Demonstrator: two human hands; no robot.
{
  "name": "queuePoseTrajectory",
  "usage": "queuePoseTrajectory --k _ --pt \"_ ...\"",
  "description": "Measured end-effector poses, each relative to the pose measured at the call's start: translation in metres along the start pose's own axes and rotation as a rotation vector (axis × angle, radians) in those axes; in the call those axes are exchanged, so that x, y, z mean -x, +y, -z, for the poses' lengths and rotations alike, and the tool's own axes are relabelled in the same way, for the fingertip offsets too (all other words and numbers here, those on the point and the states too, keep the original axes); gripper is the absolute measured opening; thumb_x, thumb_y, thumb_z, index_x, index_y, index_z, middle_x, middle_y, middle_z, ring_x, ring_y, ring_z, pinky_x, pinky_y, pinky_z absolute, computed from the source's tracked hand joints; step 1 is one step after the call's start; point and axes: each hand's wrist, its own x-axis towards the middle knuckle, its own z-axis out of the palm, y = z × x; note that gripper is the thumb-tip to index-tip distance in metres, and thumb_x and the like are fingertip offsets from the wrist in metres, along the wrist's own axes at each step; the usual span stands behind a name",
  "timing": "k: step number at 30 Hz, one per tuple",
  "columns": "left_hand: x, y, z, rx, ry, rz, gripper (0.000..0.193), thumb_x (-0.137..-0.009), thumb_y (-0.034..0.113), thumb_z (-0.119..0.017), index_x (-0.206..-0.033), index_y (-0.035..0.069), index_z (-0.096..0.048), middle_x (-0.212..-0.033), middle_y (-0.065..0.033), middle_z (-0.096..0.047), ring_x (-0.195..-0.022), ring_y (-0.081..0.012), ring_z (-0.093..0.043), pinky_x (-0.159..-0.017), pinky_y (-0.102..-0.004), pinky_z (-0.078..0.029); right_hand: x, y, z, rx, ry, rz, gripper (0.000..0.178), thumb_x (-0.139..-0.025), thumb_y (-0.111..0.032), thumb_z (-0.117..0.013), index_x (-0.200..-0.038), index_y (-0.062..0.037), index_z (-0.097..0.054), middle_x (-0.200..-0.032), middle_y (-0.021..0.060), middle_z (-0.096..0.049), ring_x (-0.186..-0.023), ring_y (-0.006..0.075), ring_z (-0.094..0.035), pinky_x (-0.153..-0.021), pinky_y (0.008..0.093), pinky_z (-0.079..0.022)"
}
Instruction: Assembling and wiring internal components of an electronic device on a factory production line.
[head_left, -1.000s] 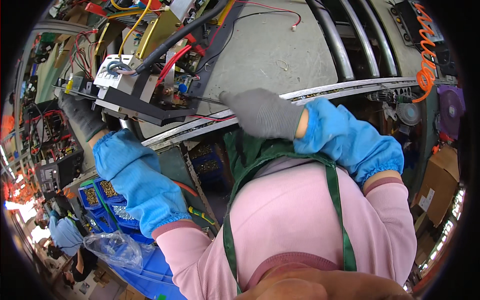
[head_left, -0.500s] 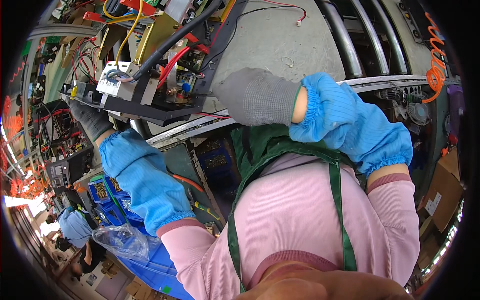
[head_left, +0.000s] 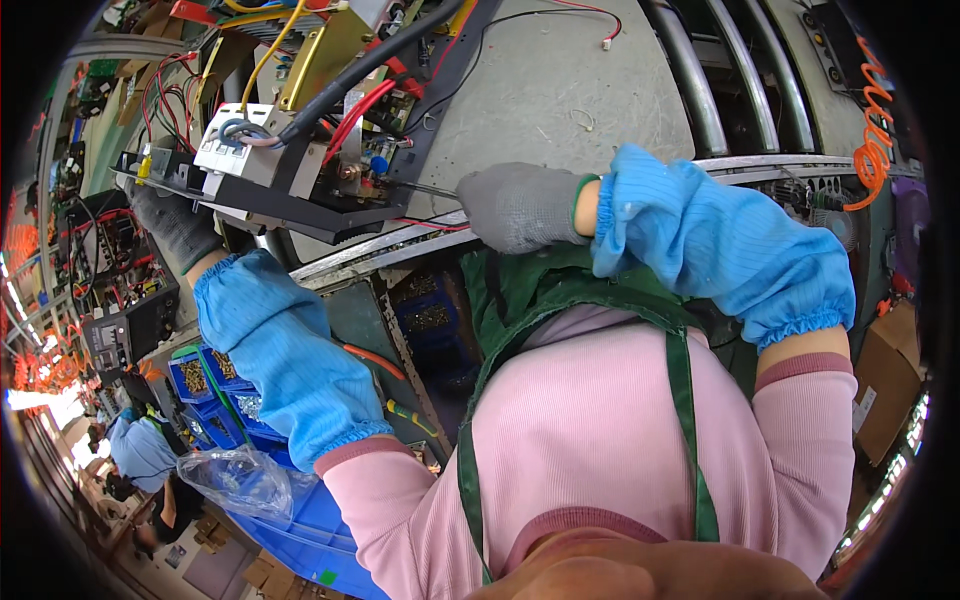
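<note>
A dark metal chassis (head_left: pixel 290 213) stands at the upper left, packed with circuit boards, cables and a white breaker-like block (head_left: pixel 236 140). My left hand (head_left: pixel 175 222), in a grey glove, grips the chassis's left end; its fingertips are partly hidden behind the black panel. My right hand (head_left: pixel 522 207), gloved too, is closed round a tool whose thin metal shaft (head_left: pixel 425 188) looks like a screwdriver's. That shaft points left into the chassis, near a blue round part (head_left: pixel 379 165). The handle is hidden in my fist, and I cannot tell whether the tip touches a screw.
Metal rollers (head_left: pixel 690 80) lie beyond the grey work surface (head_left: pixel 560 90). Blue bins (head_left: pixel 205 385) of small hardware and a clear plastic bag (head_left: pixel 240 485) are at lower left. An orange coiled hose (head_left: pixel 870 150) hangs at right. Other people (head_left: pixel 150 450) are far left.
My right hand has moved slightly down and right, and the tool's shaft now shows, reaching into the chassis. The left hand keeps its grip; the chassis looks slightly shifted in view.
</note>
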Motion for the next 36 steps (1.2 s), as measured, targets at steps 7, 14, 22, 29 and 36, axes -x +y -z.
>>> queuePoseTrajectory --k 7,14,22,29,36 --pt "-0.001 0.005 -0.005 0.186 -0.133 0.113 0.02 -0.09 0.021 -0.059 -0.104 0.006 -0.062 -0.092 -0.0055 -0.068 -0.081 -0.0175 -0.065 -0.071 -0.0324 -0.052 0.011 0.003 -0.013 -0.198 0.108 -0.209 0.026 -0.088 -0.015 -0.052 -0.107 0.0027 -0.056 -0.092 0.0238 -0.066 -0.09 0.0412 -0.064 -0.079 0.0487 -0.05" --pt "-0.009 -0.033 0.033 -0.777 0.084 -0.084 0.044 -0.09 0.029 -0.054 -0.126 0.004 -0.053 -0.116 -0.0177 -0.062 -0.097 -0.0272 -0.066 -0.081 -0.0371 -0.056 0.011 0.001 -0.011 -0.155 0.078 -0.215 0.028 -0.084 -0.008 -0.051 -0.108 0.0062 -0.054 -0.09 0.0284 -0.065 -0.089 0.0427 -0.065 -0.077 0.0487 -0.052" --pt "-0.022 -0.052 0.027 -0.941 0.139 -0.13 0.044 -0.096 0.031 -0.045 -0.126 -0.001 -0.051 -0.114 -0.0179 -0.062 -0.094 -0.0289 -0.066 -0.08 -0.0368 -0.055 -0.009 -0.007 0.006 -0.557 -0.16 -0.242 0.03 -0.093 -0.021 -0.049 -0.11 0.0031 -0.051 -0.078 0.0191 -0.06 -0.064 0.029 -0.064 -0.058 0.0406 -0.052" --pt "-0.011 -0.025 -0.003 -1.322 0.176 -0.249 0.034 -0.09 0.03 -0.053 -0.113 0.004 -0.057 -0.105 -0.0197 -0.065 -0.091 -0.034 -0.066 -0.077 -0.0425 -0.054 -0.03 -0.023 0.003 -0.866 -0.119 -0.317 0.03 -0.093 -0.023 -0.049 -0.111 0.0008 -0.055 -0.072 0.0054 -0.051 -0.05 0.0121 -0.052 -0.042 0.0271 -0.047" --pt "-0.019 -0.019 -0.004 -1.386 0.152 -0.26 0.025 -0.085 0.028 -0.061 -0.1 0.008 -0.063 -0.096 -0.0216 -0.068 -0.089 -0.039 -0.066 -0.074 -0.0482 -0.052 -0.032 0.005 -0.021 -0.931 -0.089 -0.118 0.019 -0.086 -0.016 -0.059 -0.098 -0.0017 -0.061 -0.078 0.0074 -0.06 -0.055 0.0182 -0.058 -0.047 0.0324 -0.051"
